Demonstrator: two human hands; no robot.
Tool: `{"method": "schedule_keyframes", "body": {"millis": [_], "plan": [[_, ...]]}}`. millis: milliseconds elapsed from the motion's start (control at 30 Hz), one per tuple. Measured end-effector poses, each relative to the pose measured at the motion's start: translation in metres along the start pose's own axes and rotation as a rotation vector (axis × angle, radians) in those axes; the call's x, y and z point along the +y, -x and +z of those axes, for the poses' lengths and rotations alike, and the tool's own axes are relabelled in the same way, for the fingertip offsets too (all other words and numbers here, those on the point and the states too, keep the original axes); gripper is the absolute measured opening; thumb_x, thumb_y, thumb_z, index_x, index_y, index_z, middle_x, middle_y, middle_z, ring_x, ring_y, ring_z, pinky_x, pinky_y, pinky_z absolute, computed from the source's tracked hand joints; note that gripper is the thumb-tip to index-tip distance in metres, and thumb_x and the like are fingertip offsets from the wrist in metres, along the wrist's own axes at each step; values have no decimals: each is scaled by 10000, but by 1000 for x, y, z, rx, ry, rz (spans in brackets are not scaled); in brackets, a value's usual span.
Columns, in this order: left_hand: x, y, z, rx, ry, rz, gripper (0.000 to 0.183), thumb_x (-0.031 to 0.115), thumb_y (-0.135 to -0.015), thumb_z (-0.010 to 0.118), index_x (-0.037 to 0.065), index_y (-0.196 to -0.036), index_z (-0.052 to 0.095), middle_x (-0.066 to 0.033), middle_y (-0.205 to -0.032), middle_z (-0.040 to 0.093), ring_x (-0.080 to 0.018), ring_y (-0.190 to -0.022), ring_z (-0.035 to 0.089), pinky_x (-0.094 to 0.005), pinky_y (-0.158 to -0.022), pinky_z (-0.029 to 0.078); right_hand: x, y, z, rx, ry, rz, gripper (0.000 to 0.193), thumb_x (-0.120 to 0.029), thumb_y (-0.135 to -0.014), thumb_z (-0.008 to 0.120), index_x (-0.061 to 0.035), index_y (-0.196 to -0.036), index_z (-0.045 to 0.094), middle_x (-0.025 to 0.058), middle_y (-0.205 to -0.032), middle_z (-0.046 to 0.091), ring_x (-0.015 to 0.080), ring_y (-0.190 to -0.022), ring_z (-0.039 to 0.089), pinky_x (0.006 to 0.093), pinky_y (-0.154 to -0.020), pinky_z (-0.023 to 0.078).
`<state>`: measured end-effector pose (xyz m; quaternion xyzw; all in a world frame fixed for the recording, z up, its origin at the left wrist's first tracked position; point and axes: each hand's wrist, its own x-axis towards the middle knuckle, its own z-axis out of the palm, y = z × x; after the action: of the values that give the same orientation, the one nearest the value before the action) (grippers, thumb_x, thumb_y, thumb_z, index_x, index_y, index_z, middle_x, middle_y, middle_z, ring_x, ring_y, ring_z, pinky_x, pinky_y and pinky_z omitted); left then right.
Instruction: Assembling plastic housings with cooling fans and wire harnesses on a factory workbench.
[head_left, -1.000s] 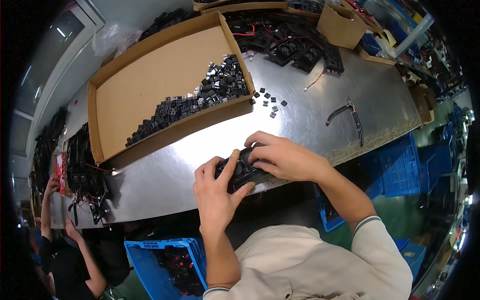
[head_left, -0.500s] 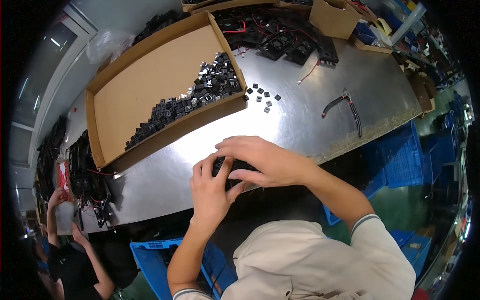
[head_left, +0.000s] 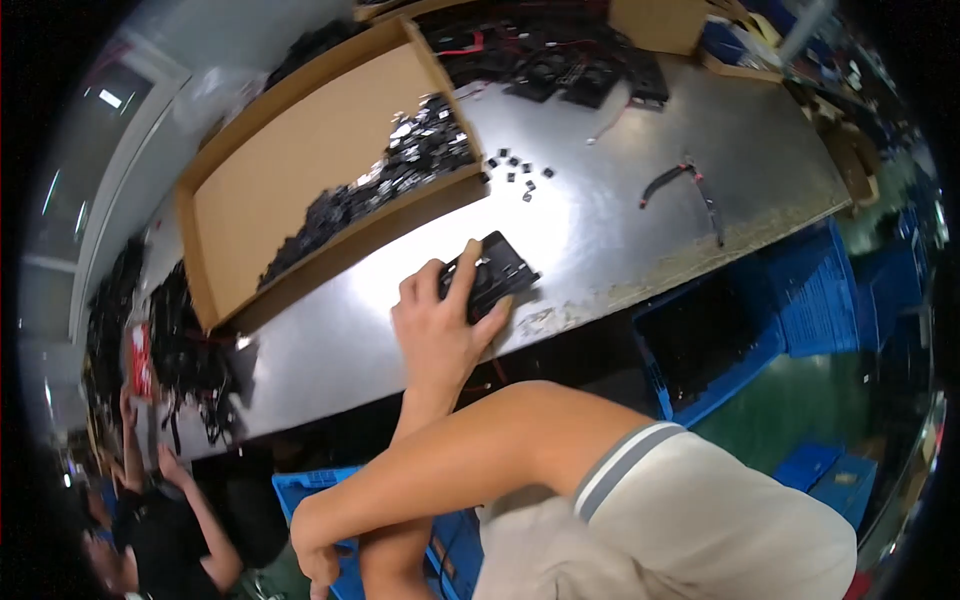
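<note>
My left hand [head_left: 436,322] grips a black rectangular fan unit [head_left: 502,268] at the table's near edge, thumb and fingers spread around it. A thin wire hangs below the unit. My right arm crosses over my left forearm. At the lower left, my right hand [head_left: 318,545] hangs above a blue crate [head_left: 300,485], its fingers pointing down and partly apart, with nothing visible in them. Beyond the unit, a shallow cardboard tray [head_left: 205,245] holds a heap of small black parts [head_left: 425,145] with shiny metal pieces. Several loose black parts [head_left: 513,161] lie beside it.
Pliers [head_left: 688,185] with dark handles lie on the metal table [head_left: 610,235]. Black fan units [head_left: 560,75] with wires are piled at the back. Blue crates [head_left: 800,310] stand at right. A co-worker [head_left: 165,540] works at the lower left near more black units [head_left: 180,330].
My right hand has left the fan unit and swung down to the lower left, across my left arm. My left hand keeps hold of the unit, now lying further right and more exposed.
</note>
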<state>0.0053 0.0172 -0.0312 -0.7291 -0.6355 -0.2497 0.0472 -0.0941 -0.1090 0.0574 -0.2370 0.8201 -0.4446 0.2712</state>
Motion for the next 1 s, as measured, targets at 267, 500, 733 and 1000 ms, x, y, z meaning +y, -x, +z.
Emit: {"method": "schedule_keyframes", "body": {"millis": [267,500,733,1000], "plan": [[1,9,7,70,16,-21,727,494,-687,778,326,-1366,579,-63,-1156,570,-292,-1035,541,-446,-759,443,-34,-31,55,-238,62,-60,634,-569,-939,540,-54,-1298,632,191,-1385,559,369,-1276,511,465,-1050,403],[-1,7,11,83,9,-34,720,486,-691,774,318,-1365,585,-62,-1163,570,-289,-1039,537,-444,-758,431,-26,-9,49,-186,33,25,588,-511,-914,618,-83,-1317,632,149,-1390,569,337,-1283,522,433,-1045,416],[3,-3,13,61,15,-35,693,483,-712,768,303,-1357,592,-67,-1169,565,-299,-1045,535,-446,-773,433,-28,29,52,86,100,-24,449,-390,-907,647,-63,-1211,699,160,-1245,661,370,-1168,611,464,-955,493],[2,12,-19,-162,111,-137,676,432,-725,784,301,-1359,589,-83,-1183,563,-323,-1076,523,-484,-858,455,-2,134,42,290,-60,-226,318,-258,-944,560,-7,-1073,706,200,-1120,676,375,-1051,619,455,-915,471]]}}
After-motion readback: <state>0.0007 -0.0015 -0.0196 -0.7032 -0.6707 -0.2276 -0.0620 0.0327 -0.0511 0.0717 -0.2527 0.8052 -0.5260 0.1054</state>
